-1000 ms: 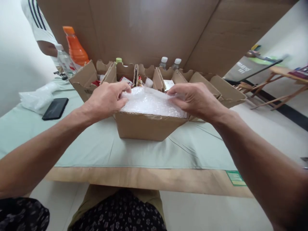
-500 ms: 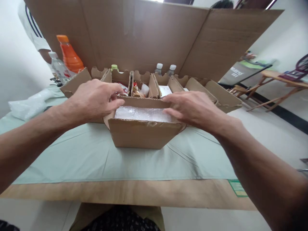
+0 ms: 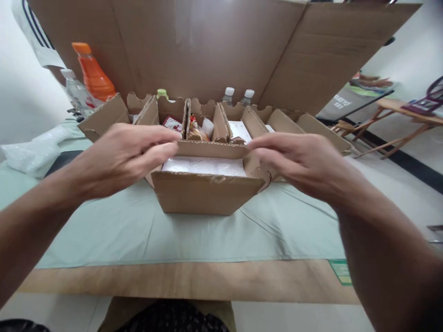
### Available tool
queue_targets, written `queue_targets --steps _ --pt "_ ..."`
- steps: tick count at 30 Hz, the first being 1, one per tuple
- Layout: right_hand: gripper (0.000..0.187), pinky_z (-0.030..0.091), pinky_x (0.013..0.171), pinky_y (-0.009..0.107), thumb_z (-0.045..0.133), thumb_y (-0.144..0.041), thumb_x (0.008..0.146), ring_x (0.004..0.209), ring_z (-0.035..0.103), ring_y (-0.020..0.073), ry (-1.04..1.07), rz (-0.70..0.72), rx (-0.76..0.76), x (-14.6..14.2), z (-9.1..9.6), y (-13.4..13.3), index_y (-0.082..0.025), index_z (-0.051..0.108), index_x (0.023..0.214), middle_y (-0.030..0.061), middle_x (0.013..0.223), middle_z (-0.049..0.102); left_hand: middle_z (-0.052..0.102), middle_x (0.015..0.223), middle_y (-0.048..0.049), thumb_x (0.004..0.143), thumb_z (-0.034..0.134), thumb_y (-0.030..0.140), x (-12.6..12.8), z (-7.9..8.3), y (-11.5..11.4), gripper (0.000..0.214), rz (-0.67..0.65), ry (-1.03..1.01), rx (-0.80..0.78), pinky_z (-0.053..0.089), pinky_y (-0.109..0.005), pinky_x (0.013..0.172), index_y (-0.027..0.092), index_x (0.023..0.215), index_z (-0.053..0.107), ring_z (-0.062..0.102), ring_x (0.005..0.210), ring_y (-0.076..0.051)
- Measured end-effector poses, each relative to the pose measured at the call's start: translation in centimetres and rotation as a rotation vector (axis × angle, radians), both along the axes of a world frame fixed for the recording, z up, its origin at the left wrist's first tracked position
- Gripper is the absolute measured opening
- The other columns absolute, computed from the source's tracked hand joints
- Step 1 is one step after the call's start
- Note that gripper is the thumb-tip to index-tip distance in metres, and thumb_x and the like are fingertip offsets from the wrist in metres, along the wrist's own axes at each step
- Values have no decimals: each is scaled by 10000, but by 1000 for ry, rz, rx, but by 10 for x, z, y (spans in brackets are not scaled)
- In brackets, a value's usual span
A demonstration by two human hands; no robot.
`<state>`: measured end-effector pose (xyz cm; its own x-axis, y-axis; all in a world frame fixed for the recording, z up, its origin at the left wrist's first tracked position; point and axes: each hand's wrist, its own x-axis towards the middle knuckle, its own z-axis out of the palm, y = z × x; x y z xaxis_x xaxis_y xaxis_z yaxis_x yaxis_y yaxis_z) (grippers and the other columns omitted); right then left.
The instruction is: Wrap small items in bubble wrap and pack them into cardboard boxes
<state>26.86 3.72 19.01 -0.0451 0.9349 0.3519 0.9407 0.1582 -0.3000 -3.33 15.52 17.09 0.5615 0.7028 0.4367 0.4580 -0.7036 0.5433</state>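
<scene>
In front of me on the cloth stands an open cardboard box [image 3: 207, 196]. Inside it lies something flat covered in bubble wrap [image 3: 204, 166]. My left hand [image 3: 133, 159] is closed at the box's rear left corner, its thumb and forefinger pinching the top edge. At the rear right corner, my right hand [image 3: 297, 161] pinches the edge the same way. The lower fingers of both hands are partly hidden. Just behind is a row of open cardboard bins; one holds a red-and-white packet [image 3: 172, 123], another a white item [image 3: 239, 130].
A tall cardboard panel [image 3: 207, 50] stands behind the bins. At left are an orange bottle [image 3: 95, 76], a clear bottle [image 3: 76, 90] and crumpled plastic wrap [image 3: 32, 150]. A light green cloth [image 3: 194, 240] covers the wooden table [image 3: 173, 281]. A person's striped sleeve [image 3: 36, 32] shows upper left.
Both hands' fingertips have drawn together at the box's rear corners, and the right hand has shifted outward. The bubble-wrapped item sits slightly lower in the box. The view has tilted a little.
</scene>
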Motion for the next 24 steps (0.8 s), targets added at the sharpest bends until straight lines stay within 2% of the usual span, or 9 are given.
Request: queue_targets --steps 1,3,5,9,12,14,17,20,24 --pt "221 513 785 338 567 -322 991 842 702 180 64 -106 146 6 -7 -19 -252 771 946 21 935 778 778 1011 -4 983 544 544 -13 -12 -13 428 32 -40 66 579 -474 981 202 1075 785 731 982 -240" --pt "183 548 840 377 640 -390 963 891 724 201 188 -256 263 14 -31 -48 -267 767 1009 51 986 793 777 1140 -19 985 584 507 -31 -45 -36 384 195 -216 65 551 -505 1057 242 1214 739 718 1068 -259" --pt "344 586 850 425 705 -486 904 946 735 244 315 -248 171 16 -65 -58 -260 730 1162 89 1083 787 685 1394 -71 912 677 544 -34 -86 -48 659 198 -265 -130 529 -552 1103 267 1494 540 672 1213 -312" --pt "667 608 871 472 678 -643 876 1077 710 303 540 -121 -32 -4 -125 -36 -219 581 1382 145 1291 720 539 1548 -165 863 728 526 0 -145 -45 843 85 -374 -440 404 -597 1220 200 1559 380 536 1420 -357" --pt "671 591 916 489 621 -652 913 1119 694 320 626 -171 37 -21 -148 -34 -199 546 1402 166 1315 702 556 1516 -187 864 730 505 27 -156 -53 854 74 -543 -521 403 -568 1228 169 1547 342 552 1408 -338" --pt "629 567 962 523 610 -642 928 1139 688 341 612 -237 104 -30 -158 -57 -190 578 1364 167 1277 713 573 1495 -179 867 735 491 29 -158 -77 817 76 -577 -520 417 -554 1222 178 1529 375 559 1402 -338" --pt "573 491 1083 577 635 -572 948 1263 639 380 538 -321 194 -47 -167 -112 -185 602 1370 168 1314 697 588 1473 -154 872 760 462 -1 -171 -132 738 116 -469 -513 404 -555 1235 219 1501 460 534 1430 -353" --pt "543 509 1085 545 636 -479 972 1276 640 364 517 -251 193 -82 -165 -138 -214 575 1442 150 1370 678 618 1416 -162 823 810 502 -54 -182 -168 765 322 -406 -531 332 -600 1272 214 1465 510 512 1439 -387" --pt "571 577 999 493 617 -502 975 1173 680 316 623 -49 113 -123 -140 -91 -239 542 1477 136 1366 684 672 1301 -147 759 848 544 -90 -152 -138 792 487 -487 -498 467 -590 1164 199 1389 514 632 1288 -373"
